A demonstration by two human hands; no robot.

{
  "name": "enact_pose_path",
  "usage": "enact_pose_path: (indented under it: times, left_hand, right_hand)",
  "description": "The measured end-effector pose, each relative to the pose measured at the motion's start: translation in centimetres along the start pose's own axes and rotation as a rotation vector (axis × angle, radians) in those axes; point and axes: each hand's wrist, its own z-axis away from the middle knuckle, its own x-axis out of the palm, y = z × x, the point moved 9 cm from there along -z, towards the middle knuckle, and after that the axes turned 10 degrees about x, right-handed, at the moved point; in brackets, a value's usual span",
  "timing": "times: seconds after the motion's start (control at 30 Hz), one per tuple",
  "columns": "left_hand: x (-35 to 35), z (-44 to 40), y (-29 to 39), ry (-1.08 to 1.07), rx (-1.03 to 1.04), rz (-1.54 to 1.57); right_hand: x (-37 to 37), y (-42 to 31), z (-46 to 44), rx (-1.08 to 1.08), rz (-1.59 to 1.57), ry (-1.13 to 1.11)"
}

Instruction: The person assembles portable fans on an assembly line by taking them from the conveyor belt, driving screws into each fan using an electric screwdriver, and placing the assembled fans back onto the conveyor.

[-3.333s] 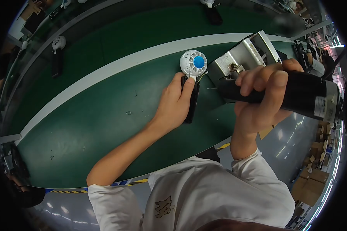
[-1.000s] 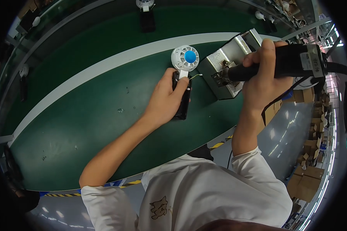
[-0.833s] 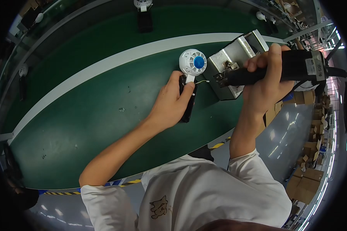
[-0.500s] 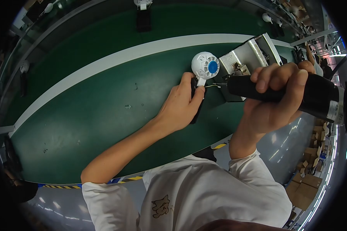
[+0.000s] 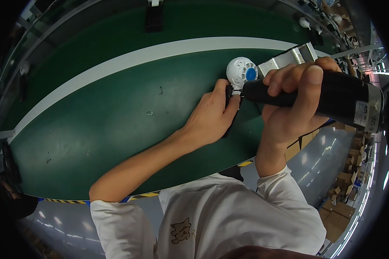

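My left hand (image 5: 209,114) is closed around the black handle (image 5: 232,118) of a device with a white round head (image 5: 237,71), slotted vents and a blue disc at its middle. In my right hand (image 5: 296,101) is a thick black electric screwdriver (image 5: 343,99), held nearly level with a pale label at its rear end. The screwdriver's front end meets the white neck just below the head; the exact contact point is too small to make out. Fingers of my left hand press on both sides of the neck's base.
A metal box-like fixture (image 5: 283,60) stands behind my right hand, partly hidden. Beyond the white rail (image 5: 160,55) runs a green belt with a black-handled piece (image 5: 154,19) and other white-headed devices (image 5: 304,22). Cardboard boxes (image 5: 337,220) are stacked on the floor at right.
The screwdriver has moved left, its tip coming from beside the device to the neck. Device and left hand appear slightly further right in the view. The fixture is now more covered.
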Motion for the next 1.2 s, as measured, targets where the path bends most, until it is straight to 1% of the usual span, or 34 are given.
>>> enact_pose_path:
  times: [0.07, 0.17, 0.37, 0.5, 0.57, 0.63, 0.73, 0.77, 0.83, 0.87, 0.9, 0.97, 1.0, 1.03, 1.07, 1.1, 1.17, 1.2]
  left_hand:
    - [-0.3, 0.0, 0.1, 0.011, 0.021, -0.001]
    - [-0.7, 0.1, 0.0, 0.009, 0.01, -0.004]
    - [-0.7, 0.0, 0.2, 0.002, 0.016, -0.005]
    - [-1.7, 0.4, -0.6, 0.06, 0.016, 0.023]
    - [-2.7, 1.8, -0.5, 0.075, 0.027, 0.019]
    - [-2.8, 2.9, 0.3, 0.016, 0.032, 0.006]
    - [-2.7, 3.2, 1.2, 0.037, 0.035, 0.0]
    - [-2.9, 3.3, 1.5, 0.05, 0.039, -0.018]
    - [-3.0, 3.2, 2.2, 0.029, 0.048, 0.046]
    - [-3.0, 2.9, 1.9, 0.015, 0.072, 0.034]
    - [-3.9, 2.7, 2.6, 0.029, 0.062, -0.013]
    - [-5.7, 2.4, 3.7, 0.022, -0.032, -0.125]
    - [-7.2, 1.9, 4.4, 0.036, -0.046, -0.174]
    - [-8.9, 1.1, 5.0, 0.109, -0.033, -0.203]
    - [-10.8, 0.3, 5.7, 0.181, -0.015, -0.229]
    - [-12.8, -0.9, 5.7, 0.208, -0.015, -0.336]
    - [-16.4, -2.7, 6.4, 0.402, 0.121, -0.544]
    - [-17.4, -3.3, 6.5, 0.48, 0.134, -0.557]
  right_hand:
    - [0.4, 0.0, 0.0, -0.013, 0.006, -0.015]
    - [0.7, -0.2, 0.1, -0.048, -0.073, -0.019]
    - [0.9, 1.0, 0.4, -0.031, 0.024, -0.042]
    - [2.2, 2.5, 1.5, -0.052, -0.036, -0.127]
    - [3.9, 1.7, 2.8, -0.072, -0.027, -0.158]
    - [4.3, 1.3, 3.7, -0.041, -0.118, -0.082]
    - [3.6, 0.7, 3.6, -0.039, -0.122, -0.085]
    - [3.6, 0.2, 3.4, -0.046, -0.143, -0.09]
    - [4.3, -0.5, 3.2, -0.042, -0.13, -0.165]
    - [4.7, -1.6, 2.8, -0.086, -0.088, -0.166]
    - [4.5, -2.6, 2.4, -0.114, -0.111, -0.154]
    - [3.1, -4.8, 1.7, -0.16, -0.15, -0.151]
    - [2.6, -5.5, 1.4, -0.145, -0.192, -0.144]
    - [2.2, -5.7, 1.0, -0.127, -0.228, -0.136]
    - [2.8, -5.9, 0.9, -0.136, -0.2, -0.185]
    - [3.6, -5.3, 1.0, -0.092, -0.158, -0.183]
    - [4.7, -3.8, 1.5, -0.034, -0.063, -0.165]
    - [4.7, -2.5, 1.9, 0.014, -0.029, -0.158]
